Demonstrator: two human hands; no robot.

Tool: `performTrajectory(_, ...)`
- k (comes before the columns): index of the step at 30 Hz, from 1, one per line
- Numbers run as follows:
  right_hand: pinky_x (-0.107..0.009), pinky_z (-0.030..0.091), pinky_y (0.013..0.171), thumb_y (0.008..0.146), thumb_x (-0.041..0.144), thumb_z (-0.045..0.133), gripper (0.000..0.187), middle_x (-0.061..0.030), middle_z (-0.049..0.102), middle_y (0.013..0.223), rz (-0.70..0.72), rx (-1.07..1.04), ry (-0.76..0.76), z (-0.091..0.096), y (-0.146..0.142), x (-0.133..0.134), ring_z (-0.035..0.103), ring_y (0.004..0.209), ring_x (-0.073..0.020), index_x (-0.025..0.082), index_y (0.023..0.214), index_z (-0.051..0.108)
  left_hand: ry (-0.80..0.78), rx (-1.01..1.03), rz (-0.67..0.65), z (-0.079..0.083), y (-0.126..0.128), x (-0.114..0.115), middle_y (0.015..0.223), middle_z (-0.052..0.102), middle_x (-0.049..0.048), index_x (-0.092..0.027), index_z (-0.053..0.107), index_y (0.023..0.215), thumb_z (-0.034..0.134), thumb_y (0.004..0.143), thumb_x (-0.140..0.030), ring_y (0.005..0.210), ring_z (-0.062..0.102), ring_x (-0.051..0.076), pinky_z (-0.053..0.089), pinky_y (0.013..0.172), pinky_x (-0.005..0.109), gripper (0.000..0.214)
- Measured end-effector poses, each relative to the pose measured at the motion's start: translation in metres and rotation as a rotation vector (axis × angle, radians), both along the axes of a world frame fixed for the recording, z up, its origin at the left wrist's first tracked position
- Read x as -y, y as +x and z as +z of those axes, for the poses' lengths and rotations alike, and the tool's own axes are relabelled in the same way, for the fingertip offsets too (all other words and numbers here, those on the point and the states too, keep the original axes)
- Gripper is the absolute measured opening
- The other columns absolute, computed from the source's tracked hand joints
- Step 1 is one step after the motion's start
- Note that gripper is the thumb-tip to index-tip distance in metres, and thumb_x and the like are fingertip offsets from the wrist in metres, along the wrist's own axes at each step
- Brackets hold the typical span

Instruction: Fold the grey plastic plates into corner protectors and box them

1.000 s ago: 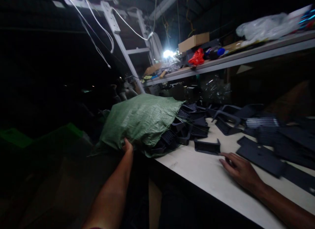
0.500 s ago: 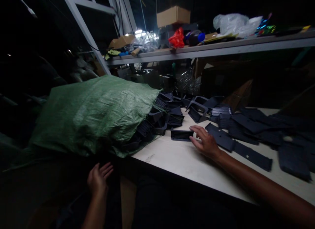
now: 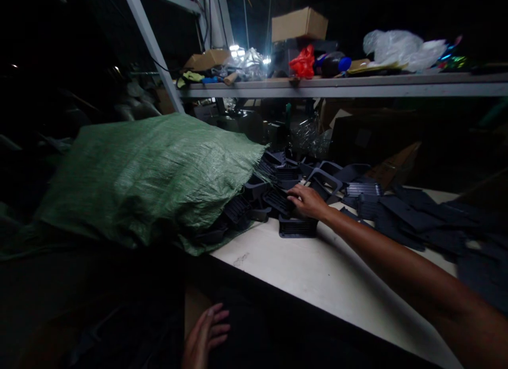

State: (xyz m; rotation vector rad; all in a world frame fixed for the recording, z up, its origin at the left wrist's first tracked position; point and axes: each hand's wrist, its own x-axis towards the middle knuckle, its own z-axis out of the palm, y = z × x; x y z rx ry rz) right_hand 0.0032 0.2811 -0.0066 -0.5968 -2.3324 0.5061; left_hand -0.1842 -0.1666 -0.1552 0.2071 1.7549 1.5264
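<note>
sack (image 3: 151, 173): woven plastic, rough | parts (image 3: 297, 227): matt black, probably plastic | tabletop (image 3: 317, 276): smooth, pale

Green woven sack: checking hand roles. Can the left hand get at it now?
Probably yes: the left hand hangs open below the green woven sack, and nothing visible lies between them, though it is dark.

The right arm (image 3: 400, 266) comes in bare from the lower right, stretched almost straight across the table (image 3: 317, 276) towards its far left end. The right hand (image 3: 307, 201) lies palm down with the wrist level and knuckles up, fingers bent forward and to the left. Their tips are lost in the dark, so a grip cannot be told. The left hand (image 3: 206, 334) hangs low below the table's near edge, empty, fingers loosely spread and pointing up to the right.
</note>
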Motion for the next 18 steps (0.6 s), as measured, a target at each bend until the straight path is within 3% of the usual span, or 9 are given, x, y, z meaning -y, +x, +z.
performTrajectory(4,-0.036,0.053,0.090,0.096,0.036,0.061,0.026,-0.0098,0.074,0.107,-0.017,-0.150,-0.102,0.017,0.001,-0.009,0.068,0.100,-0.0239,0.019,0.107,0.078,-0.034,-0.018,-0.046,0.023,0.010,-0.008,0.109,0.079,0.0171,-0.013,0.073,0.117,0.073,0.064,-0.083,0.088,0.076,0.031,0.062,0.075,0.040,0.088)
performTrajectory(8,-0.036,0.055,0.079,0.091,0.047,0.064,0.034,-0.0093,0.076,0.097,-0.057,-0.291,-0.224,0.032,0.007,-0.023,0.069,0.090,-0.0248,0.017,0.101,0.076,0.008,-0.040,-0.144,0.052,0.028,-0.034,0.107,0.079,0.0171,-0.014,0.075,0.115,0.073,0.066,-0.081,0.087,0.074,0.030,0.061,0.074,0.039,0.083)
performTrajectory(11,-0.038,0.055,0.083,0.088,0.053,0.066,0.041,-0.0088,0.075,0.100,-0.092,-0.406,-0.269,0.044,0.010,-0.027,0.068,0.093,-0.0252,0.017,0.106,0.074,0.062,-0.055,-0.202,0.069,0.042,-0.050,0.109,0.078,0.0169,-0.015,0.075,0.115,0.069,0.071,-0.080,0.088,0.074,0.029,0.060,0.077,0.040,0.078)
performTrajectory(14,-0.039,0.053,0.089,0.089,0.057,0.065,0.046,-0.0092,0.073,0.108,-0.112,-0.483,-0.298,0.047,0.007,-0.018,0.066,0.100,-0.0252,0.018,0.113,0.071,0.088,-0.058,-0.246,0.075,0.051,-0.056,0.111,0.078,0.0171,-0.016,0.076,0.115,0.067,0.075,-0.079,0.090,0.073,0.029,0.060,0.079,0.041,0.075)
performTrajectory(18,-0.035,0.053,0.080,0.082,0.049,0.074,0.037,-0.0064,0.073,0.097,0.006,-0.362,-0.401,0.027,-0.005,0.012,0.066,0.089,-0.0226,0.019,0.102,0.074,0.084,-0.033,-0.280,0.072,0.054,-0.058,0.107,0.078,0.0172,-0.016,0.076,0.112,0.067,0.074,-0.080,0.086,0.073,0.029,0.059,0.076,0.041,0.074)
